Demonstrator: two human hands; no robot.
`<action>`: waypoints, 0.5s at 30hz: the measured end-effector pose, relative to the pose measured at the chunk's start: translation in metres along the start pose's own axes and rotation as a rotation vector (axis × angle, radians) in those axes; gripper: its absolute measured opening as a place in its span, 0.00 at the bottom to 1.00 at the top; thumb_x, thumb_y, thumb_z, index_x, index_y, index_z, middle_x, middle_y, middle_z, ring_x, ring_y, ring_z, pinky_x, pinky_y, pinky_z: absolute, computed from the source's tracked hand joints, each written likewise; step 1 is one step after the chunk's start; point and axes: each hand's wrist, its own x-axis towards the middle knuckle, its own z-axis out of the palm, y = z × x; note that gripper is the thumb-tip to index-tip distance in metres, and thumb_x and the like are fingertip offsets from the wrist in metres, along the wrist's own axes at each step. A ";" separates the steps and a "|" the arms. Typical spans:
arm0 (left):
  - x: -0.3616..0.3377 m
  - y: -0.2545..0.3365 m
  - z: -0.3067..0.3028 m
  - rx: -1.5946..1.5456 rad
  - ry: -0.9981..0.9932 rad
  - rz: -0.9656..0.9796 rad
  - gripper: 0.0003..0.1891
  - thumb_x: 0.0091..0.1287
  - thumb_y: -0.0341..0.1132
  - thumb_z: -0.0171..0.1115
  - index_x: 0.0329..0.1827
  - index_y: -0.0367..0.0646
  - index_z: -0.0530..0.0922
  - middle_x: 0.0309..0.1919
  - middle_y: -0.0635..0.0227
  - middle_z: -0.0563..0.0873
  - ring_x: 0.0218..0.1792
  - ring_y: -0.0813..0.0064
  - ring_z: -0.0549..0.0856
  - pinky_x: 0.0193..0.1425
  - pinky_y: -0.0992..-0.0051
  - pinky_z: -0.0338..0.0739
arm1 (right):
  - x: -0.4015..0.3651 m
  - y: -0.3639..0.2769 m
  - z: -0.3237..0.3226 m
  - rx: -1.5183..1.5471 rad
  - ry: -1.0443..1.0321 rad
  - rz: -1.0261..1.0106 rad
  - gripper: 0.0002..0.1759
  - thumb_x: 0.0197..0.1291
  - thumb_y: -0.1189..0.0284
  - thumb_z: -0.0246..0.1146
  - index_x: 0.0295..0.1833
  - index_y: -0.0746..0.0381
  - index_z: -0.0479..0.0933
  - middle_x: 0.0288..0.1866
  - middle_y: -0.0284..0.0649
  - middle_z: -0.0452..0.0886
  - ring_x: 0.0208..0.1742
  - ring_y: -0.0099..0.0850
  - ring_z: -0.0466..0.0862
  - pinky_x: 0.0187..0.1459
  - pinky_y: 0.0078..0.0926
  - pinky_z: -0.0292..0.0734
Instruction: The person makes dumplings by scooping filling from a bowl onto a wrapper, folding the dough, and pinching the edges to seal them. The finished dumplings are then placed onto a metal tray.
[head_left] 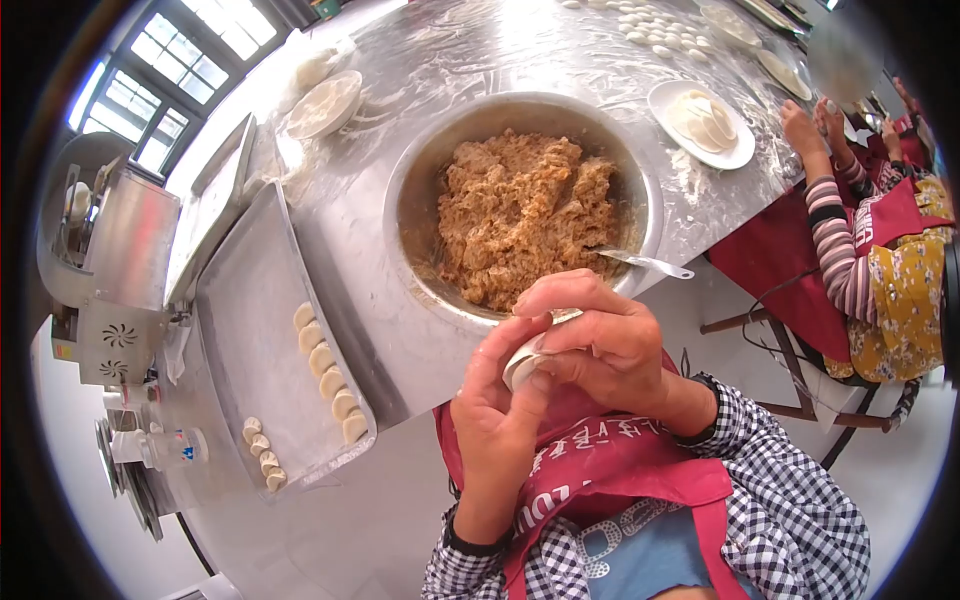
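While both hands are up in front of the apron (600, 455), the L hand (505, 385) and R hand (605, 345) share one white dough pc (522, 368); fingers of both grasp it, L from the left, R from the right & partly over the top; the pc is just off the near rim of a big metal bowl (418, 180), approx. centre of the bench (345, 190); bowl holds lots of brown filling (530, 205), w/ a white-handled utensil (655, 264) stuck in at the near right, its handle over the rim; to the left, a metal tray (240, 320) has a row of larger dumplings (321, 358) along its right side, plus a small bunch (264, 452) at the near left end; far right, a white plate (741, 150) w/ stacked wrappers (702, 120); beyond, small dough bits (665, 30); another person's hand (800, 130) is at the right edge of the bench.
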 end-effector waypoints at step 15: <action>-0.001 -0.009 -0.006 0.385 0.000 0.190 0.21 0.63 0.21 0.54 0.60 0.34 0.68 0.53 0.57 0.77 0.53 0.71 0.78 0.55 0.77 0.72 | 0.000 0.007 -0.001 -0.144 -0.075 -0.062 0.07 0.42 0.79 0.68 0.29 0.64 0.76 0.46 0.44 0.79 0.44 0.37 0.80 0.43 0.31 0.75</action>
